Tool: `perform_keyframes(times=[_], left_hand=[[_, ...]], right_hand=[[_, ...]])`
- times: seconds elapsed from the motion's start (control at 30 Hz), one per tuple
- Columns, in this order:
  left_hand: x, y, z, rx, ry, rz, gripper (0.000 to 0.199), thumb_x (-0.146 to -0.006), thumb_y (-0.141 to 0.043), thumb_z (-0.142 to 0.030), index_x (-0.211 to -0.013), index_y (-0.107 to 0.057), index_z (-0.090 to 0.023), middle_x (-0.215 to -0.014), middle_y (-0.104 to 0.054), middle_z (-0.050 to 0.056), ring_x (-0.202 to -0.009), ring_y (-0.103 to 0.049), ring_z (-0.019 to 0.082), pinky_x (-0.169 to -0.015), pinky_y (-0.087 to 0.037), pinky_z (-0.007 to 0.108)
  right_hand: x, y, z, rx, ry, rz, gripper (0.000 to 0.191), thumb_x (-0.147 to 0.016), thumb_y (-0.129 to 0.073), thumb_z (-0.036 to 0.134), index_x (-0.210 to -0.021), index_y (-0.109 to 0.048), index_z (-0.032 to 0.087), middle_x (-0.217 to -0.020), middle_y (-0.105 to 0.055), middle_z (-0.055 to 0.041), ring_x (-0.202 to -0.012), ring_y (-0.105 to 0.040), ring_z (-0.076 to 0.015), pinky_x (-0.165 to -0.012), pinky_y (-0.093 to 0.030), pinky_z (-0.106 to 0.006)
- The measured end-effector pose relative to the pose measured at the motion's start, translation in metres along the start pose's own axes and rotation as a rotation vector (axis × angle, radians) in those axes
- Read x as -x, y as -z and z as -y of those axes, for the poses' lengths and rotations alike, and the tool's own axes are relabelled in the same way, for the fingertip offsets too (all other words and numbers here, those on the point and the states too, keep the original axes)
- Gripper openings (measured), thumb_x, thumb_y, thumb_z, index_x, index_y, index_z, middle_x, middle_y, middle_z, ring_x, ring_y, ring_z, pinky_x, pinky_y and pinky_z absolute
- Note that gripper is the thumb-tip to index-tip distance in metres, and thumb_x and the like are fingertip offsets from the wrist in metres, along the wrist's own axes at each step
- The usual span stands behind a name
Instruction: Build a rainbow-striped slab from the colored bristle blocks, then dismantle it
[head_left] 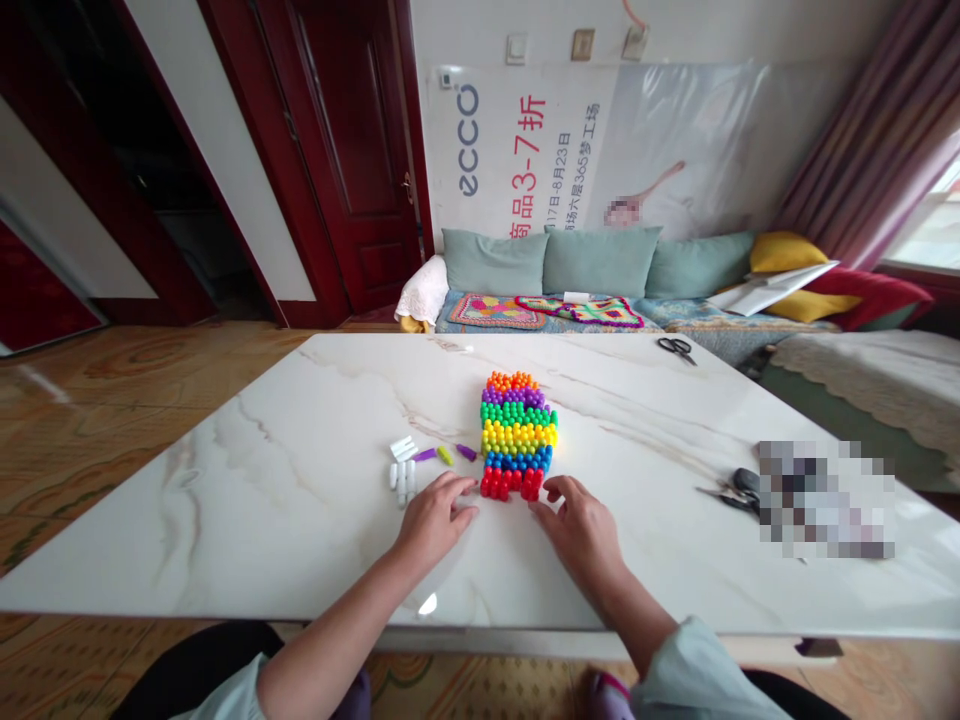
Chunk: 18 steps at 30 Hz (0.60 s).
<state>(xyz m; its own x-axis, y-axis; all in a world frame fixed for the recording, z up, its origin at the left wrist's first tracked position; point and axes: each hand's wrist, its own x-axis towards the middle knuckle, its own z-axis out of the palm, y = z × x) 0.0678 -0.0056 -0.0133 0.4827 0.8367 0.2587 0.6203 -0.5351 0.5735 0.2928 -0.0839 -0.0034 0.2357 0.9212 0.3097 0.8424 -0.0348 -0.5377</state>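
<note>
Pieces in white [403, 485] lie at left on the table [262, 520], then a purple one [425, 455], a lime one [445, 455] and a second purple one [466, 453]; I note all of these as outside the arrangement. My left hand [435, 515] stands at the near left corner of the beads [519, 437], fingers loosely bent, thumb apart, gripping nothing visible. The beads sit mid-table in six bands: orange farthest, then purple, green, yellow, blue, red nearest. I judge the colour grouping complete; side edges are uneven, so squaring up may be outstanding. My right hand [583, 520] is half curled by the red band's right end, nothing held; contact cannot be confirmed. Scissors [679, 351] lie farther right, untouched.
</note>
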Motion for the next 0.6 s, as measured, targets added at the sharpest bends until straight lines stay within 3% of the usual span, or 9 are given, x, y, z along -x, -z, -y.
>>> perform_keyframes(times=[0.13,0.37,0.53,0.6], left_hand=[[-0.002,-0.002,-0.003,-0.029,0.012,0.01,0.021,-0.079,-0.065,-0.024,-0.1,-0.068,-0.025,-0.097,-0.065,0.001,-0.069,-0.061,0.014,-0.069,-0.049,0.025],[0.0,-0.003,-0.004,-0.024,0.007,0.014,0.023,-0.078,-0.065,-0.023,-0.101,-0.07,-0.025,-0.096,-0.065,0.002,-0.08,-0.064,0.017,-0.069,-0.05,0.025],[-0.003,0.004,0.001,0.012,-0.02,0.02,0.018,-0.079,-0.064,-0.022,-0.097,-0.07,-0.024,-0.094,-0.066,0.002,-0.072,-0.062,0.015,-0.069,-0.051,0.026],[-0.009,0.012,0.007,-0.021,-0.047,-0.051,0.017,-0.082,-0.06,-0.02,-0.095,-0.069,-0.023,-0.094,-0.066,0.003,-0.079,-0.063,0.017,-0.076,-0.052,0.029]], right_hand=[[-0.004,-0.001,0.012,0.043,0.026,0.034,0.017,-0.087,-0.049,0.03,-0.091,-0.063,0.022,-0.086,-0.066,-0.0012,-0.062,-0.059,-0.0118,-0.056,-0.036,-0.022],[-0.009,-0.008,0.011,-0.071,0.073,0.062,0.016,-0.081,-0.05,0.022,-0.088,-0.064,0.02,-0.081,-0.067,-0.0032,-0.071,-0.062,-0.0158,-0.065,-0.043,-0.024],[-0.004,-0.011,0.013,-0.163,0.058,0.003,0.023,-0.085,-0.045,0.028,-0.1,-0.059,0.019,-0.082,-0.07,-0.0054,-0.069,-0.064,-0.0183,-0.064,-0.045,-0.027],[-0.002,-0.006,0.015,-0.119,0.027,-0.006,0.022,-0.087,-0.044,0.031,-0.099,-0.058,0.02,-0.082,-0.07,-0.0049,-0.067,-0.064,-0.018,-0.062,-0.044,-0.027]])
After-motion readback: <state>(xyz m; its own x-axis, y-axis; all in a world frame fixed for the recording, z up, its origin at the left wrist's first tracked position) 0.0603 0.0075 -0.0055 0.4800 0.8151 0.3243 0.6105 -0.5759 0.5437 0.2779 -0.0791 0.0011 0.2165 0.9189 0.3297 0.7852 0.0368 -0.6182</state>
